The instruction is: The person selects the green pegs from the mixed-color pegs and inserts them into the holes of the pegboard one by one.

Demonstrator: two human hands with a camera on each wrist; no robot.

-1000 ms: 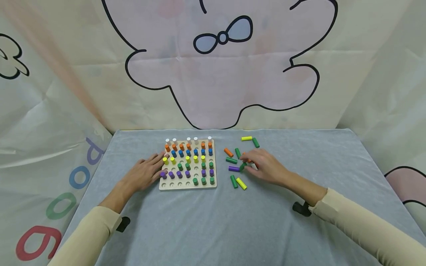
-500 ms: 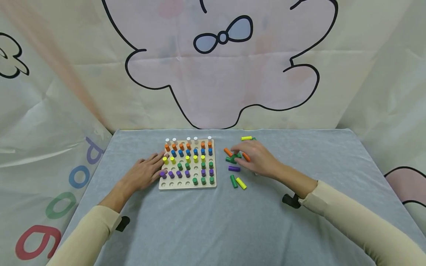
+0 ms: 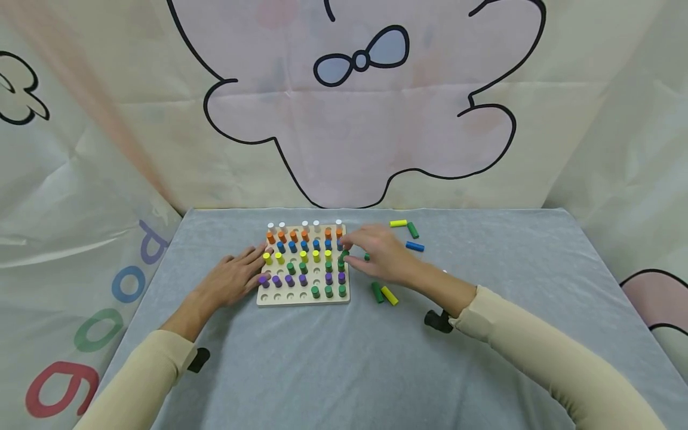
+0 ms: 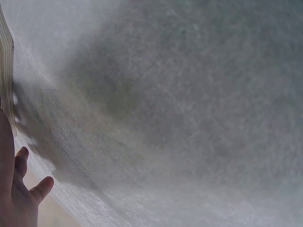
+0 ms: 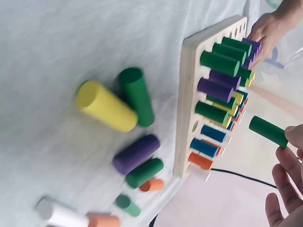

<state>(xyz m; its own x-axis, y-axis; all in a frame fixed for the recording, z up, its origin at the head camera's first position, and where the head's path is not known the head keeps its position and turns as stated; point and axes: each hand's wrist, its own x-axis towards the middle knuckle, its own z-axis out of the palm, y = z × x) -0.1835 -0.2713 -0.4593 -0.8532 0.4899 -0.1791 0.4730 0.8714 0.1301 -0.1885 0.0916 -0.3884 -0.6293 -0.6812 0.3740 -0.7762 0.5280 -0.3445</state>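
A wooden pegboard (image 3: 295,303) holds rows of white, orange, blue, yellow, green and purple pegs, with several holes bare. My right hand (image 3: 383,254) is over the board's right edge. Between thumb and fingertips it pinches a green peg (image 5: 268,131), which is held tilted and apart from the board in the right wrist view. My left hand (image 3: 231,280) lies flat with fingers spread, its fingertips on the board's left edge beside the yellow and purple pegs. Only part of the left hand (image 4: 21,198) shows in the left wrist view, next to the board's side.
Loose pegs lie right of the board: a yellow peg (image 3: 398,223), a blue peg (image 3: 415,246), a green peg (image 3: 377,292), a purple peg (image 5: 136,154), a white peg (image 5: 59,211) and others. A grey-blue cloth (image 3: 344,370) covers the table; a printed curtain (image 3: 344,131) hangs behind.
My right hand has moved left from among the loose pegs to the board's right edge, carrying a green peg. A blue loose peg has come into view behind it. The left hand stays put.
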